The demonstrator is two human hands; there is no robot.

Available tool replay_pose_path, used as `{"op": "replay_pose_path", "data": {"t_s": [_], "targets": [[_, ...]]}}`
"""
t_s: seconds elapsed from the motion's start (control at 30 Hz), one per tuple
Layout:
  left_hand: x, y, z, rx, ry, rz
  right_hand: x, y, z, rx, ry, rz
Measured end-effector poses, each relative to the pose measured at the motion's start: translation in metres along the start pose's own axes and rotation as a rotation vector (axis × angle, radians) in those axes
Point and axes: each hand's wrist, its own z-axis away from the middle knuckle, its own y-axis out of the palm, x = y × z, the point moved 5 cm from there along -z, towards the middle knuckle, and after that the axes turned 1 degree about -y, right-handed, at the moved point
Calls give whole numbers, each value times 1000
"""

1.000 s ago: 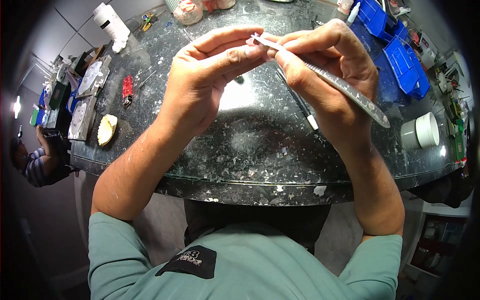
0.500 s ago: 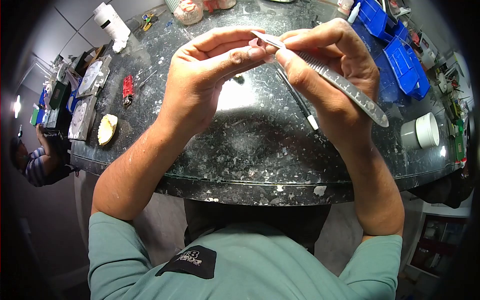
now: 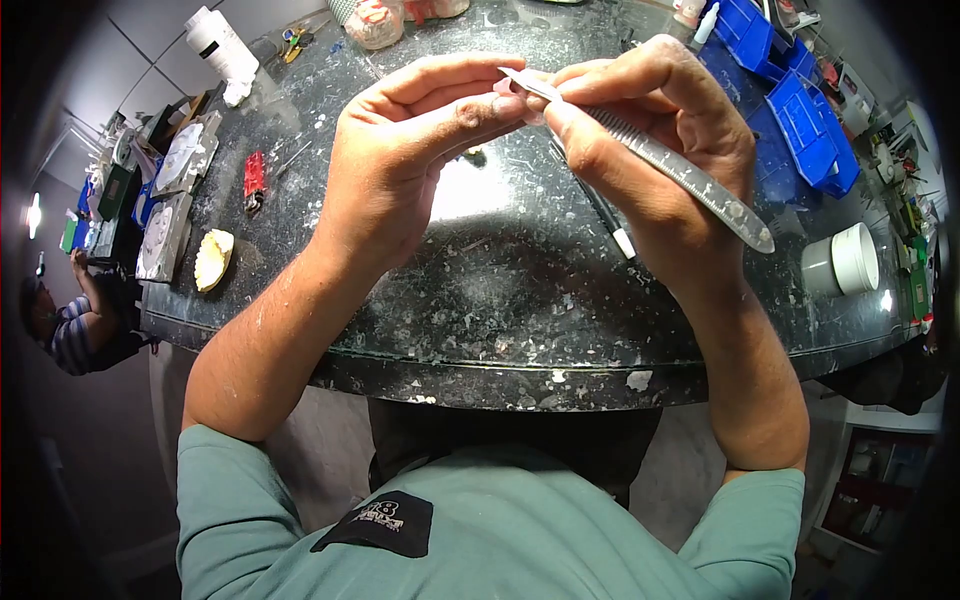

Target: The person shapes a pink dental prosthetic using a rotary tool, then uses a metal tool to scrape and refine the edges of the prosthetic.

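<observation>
My right hand (image 3: 665,140) is closed around a scalpel (image 3: 690,180) with a flat metal handle marked like a ruler. Its pointed blade slants up and left across the fingertips of my left hand (image 3: 410,140). Pinched between the left thumb and fingers is a small pink piece (image 3: 507,87), mostly covered by the fingers; its full shape is hidden. The blade lies at or against this piece; contact is not clear. Beneath the right hand, a thin dark stick with a white end (image 3: 622,242) rests on the bench.
The black, debris-speckled bench (image 3: 480,330) carries a yellowish dental cast (image 3: 213,260), a red object (image 3: 255,178) and a white bottle (image 3: 222,48) on the left. Rightward are a white tub (image 3: 852,260) and blue bins (image 3: 812,135). Another person (image 3: 80,315) sits far left.
Both hands have shifted very slightly left, with the scalpel and pink piece still held. A thin pinkish sliver now shows on the bench below them.
</observation>
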Motion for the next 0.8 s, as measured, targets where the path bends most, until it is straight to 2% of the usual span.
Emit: {"op": "replay_pose_path", "data": {"t_s": [0.2,0.3,0.47,0.8], "targets": [[1,-1,0,-9,-9,-18,-12,2,1,3,-82,-234],[1,-1,-1,4,8,13,-1,1,-1,12,-9,-126],[0,0,-1,34,22,37,2,-5,1,-49,-80,5],[-2,-7,-2,42,126,45,11,7,-2,44,-126,52]]}}
